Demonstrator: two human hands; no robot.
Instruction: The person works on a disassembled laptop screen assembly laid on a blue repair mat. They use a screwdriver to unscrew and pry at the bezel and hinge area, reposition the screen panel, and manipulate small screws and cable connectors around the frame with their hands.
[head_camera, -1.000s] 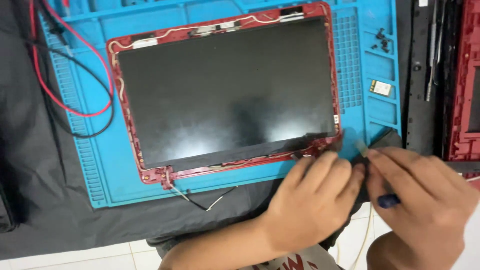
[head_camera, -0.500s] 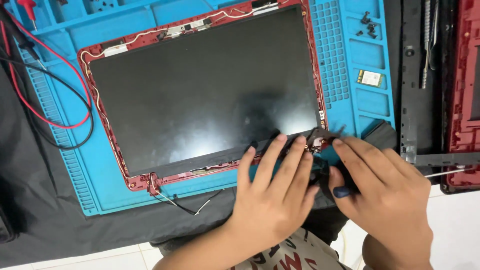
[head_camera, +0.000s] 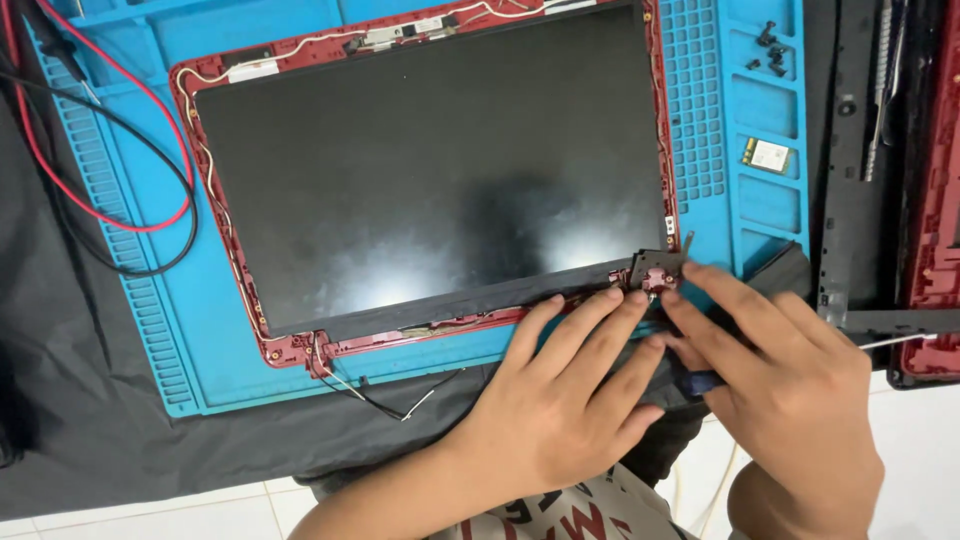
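Observation:
A laptop screen panel (head_camera: 430, 170) lies face up in its red lid frame (head_camera: 215, 230) on a blue repair mat (head_camera: 200, 340). My left hand (head_camera: 560, 400) lies flat with fingers apart, its fingertips on the frame's lower edge beside the metal hinge (head_camera: 655, 268) at the lower right corner. My right hand (head_camera: 790, 400) reaches the same hinge from the right. It grips a small screwdriver whose blue handle (head_camera: 697, 380) shows between the two hands. The tool's tip is hidden.
Small black screws (head_camera: 768, 52) and a little circuit card (head_camera: 768, 155) sit in the mat's right trays. Red and black cables (head_camera: 130, 220) loop at the left. A black bezel strip (head_camera: 850, 200) and a red laptop shell (head_camera: 935, 230) lie at the right, on black cloth (head_camera: 80, 400).
Both hands have moved up and in from below the lid's lower right corner onto the hinge. The view has shifted.

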